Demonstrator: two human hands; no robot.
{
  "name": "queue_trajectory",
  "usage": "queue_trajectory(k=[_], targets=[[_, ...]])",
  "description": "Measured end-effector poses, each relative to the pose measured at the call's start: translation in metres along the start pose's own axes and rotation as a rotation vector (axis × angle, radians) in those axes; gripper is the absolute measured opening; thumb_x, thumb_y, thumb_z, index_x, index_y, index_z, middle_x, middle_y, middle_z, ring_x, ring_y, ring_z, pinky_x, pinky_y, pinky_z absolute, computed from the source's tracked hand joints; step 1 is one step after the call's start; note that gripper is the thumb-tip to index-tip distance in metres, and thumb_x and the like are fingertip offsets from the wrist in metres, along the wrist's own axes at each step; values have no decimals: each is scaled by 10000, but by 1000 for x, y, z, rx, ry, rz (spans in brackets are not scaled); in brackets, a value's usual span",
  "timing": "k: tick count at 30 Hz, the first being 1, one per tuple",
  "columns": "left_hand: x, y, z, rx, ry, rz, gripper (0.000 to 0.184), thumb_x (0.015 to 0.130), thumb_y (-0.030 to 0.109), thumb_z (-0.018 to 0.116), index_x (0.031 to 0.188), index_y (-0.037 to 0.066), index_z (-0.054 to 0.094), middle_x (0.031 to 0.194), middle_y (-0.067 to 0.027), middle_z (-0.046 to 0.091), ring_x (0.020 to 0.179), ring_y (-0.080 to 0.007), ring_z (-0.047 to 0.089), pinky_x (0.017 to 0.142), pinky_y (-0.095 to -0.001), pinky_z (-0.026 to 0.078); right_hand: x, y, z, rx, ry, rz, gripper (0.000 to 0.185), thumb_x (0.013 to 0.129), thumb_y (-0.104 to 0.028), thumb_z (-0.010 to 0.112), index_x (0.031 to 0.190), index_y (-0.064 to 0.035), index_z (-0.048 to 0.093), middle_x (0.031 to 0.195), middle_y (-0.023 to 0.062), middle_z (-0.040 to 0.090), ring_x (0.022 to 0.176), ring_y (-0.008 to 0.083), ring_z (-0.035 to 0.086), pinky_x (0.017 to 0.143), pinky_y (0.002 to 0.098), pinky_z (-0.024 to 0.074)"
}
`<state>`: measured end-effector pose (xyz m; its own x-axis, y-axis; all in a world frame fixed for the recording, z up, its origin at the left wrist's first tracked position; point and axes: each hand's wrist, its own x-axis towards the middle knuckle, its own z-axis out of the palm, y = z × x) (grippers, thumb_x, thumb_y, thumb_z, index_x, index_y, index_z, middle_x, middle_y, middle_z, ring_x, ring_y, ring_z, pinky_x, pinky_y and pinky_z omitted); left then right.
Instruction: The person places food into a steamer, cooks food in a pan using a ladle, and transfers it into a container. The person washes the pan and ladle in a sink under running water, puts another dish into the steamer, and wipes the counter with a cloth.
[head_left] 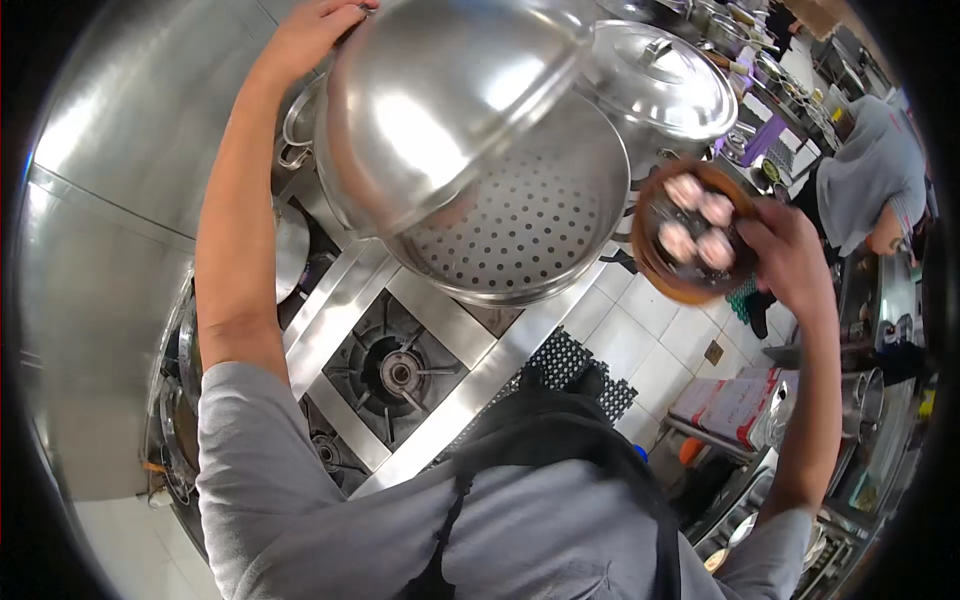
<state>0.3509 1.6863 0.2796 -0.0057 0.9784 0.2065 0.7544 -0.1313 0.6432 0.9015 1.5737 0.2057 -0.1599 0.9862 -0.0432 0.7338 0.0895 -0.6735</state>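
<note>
My left hand (318, 28) is closed on the handle of a large domed steel lid (430, 110), raised and tilted over the left part of a big steamer pot. The steamer's perforated tray (520, 220) shows below the lid's edge with nothing on its visible part. To the right of the pot, my right hand (788, 250) grips the rim of a round brown steamer basket (658, 272). Inside the basket lie several pinkish-white dumplings (715, 250). The basket is slightly blurred.
A gas burner (400, 372) is set in the steel stove in front of the pot. Behind stands another pot with a shiny lid (665, 85). A person in grey (870, 175) is at the right, near counters. Red-and-white boxes (730, 405) sit on a lower right shelf.
</note>
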Motion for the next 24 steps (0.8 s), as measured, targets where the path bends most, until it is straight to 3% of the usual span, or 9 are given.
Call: queue_trajectory(k=[2,3,5,7,9,11,18,20,24], targets=[[-9,6,-4,18,72,-38,417,997,281,543,1310,71,720,1049,-10,738,973,-127,667,899,-275,509,61,8,23,-93,-49,-219,274,908,-200,588,861,68,614,621,119,588,501,223,612,542,383,485],[-10,9,-6,35,109,-63,417,1003,286,536,1310,72,721,1081,-17,738,983,-132,666,901,-280,509,72,-26,38,-20,-70,7,316,893,-243,586,857,66,646,631,174,628,528,292,654,597,409,528],[-12,7,-15,33,130,-87,422,1014,300,523,1314,76,719,1147,-32,734,1007,-146,663,919,-292,506,121,-36,73,-164,-126,-49,324,876,-236,543,880,45,705,645,223,668,666,354,728,704,449,573],[-7,-3,-20,-4,86,-84,432,1024,316,511,1322,81,715,1215,-46,726,1036,-163,659,949,-304,499,175,-27,128,-270,-126,-52,293,815,-179,539,751,15,749,728,231,722,817,368,758,858,452,580],[-5,-8,-24,105,43,-34,442,1029,333,502,1338,92,707,1261,-55,712,1083,-172,650,987,-309,486,203,-37,168,-346,-251,-120,289,823,-177,551,684,-15,747,674,182,722,776,325,764,823,426,589],[-2,-9,-25,125,46,-1,448,1012,333,514,1346,99,699,1246,-58,714,1101,-182,648,1006,-320,485,198,-64,186,-194,-233,8,292,880,-217,558,796,-25,762,680,144,727,721,270,752,757,391,580],[-26,31,-9,41,74,-173,463,998,318,493,1377,129,682,1252,-75,721,1158,-206,646,1075,-353,454,259,-14,291,-99,-5,-229,355,916,-330,618,997,-27,785,995,163,774,979,303,749,821,424,575],[-29,32,-8,68,81,-150,465,996,325,495,1378,136,682,1251,-74,721,1160,-205,646,1085,-355,451,242,-48,263,-26,-209,34,363,907,-353,635,1016,-42,786,1030,160,773,1005,302,744,821,423,576],[-20,8,-8,33,41,-14,488,976,384,558,1359,114,693,1346,-76,685,1240,-230,628,1073,-379,471,196,-70,194,-288,-268,-412,365,933,-385,604,1027,-82,786,988,136,772,959,312,746,793,434,572]])
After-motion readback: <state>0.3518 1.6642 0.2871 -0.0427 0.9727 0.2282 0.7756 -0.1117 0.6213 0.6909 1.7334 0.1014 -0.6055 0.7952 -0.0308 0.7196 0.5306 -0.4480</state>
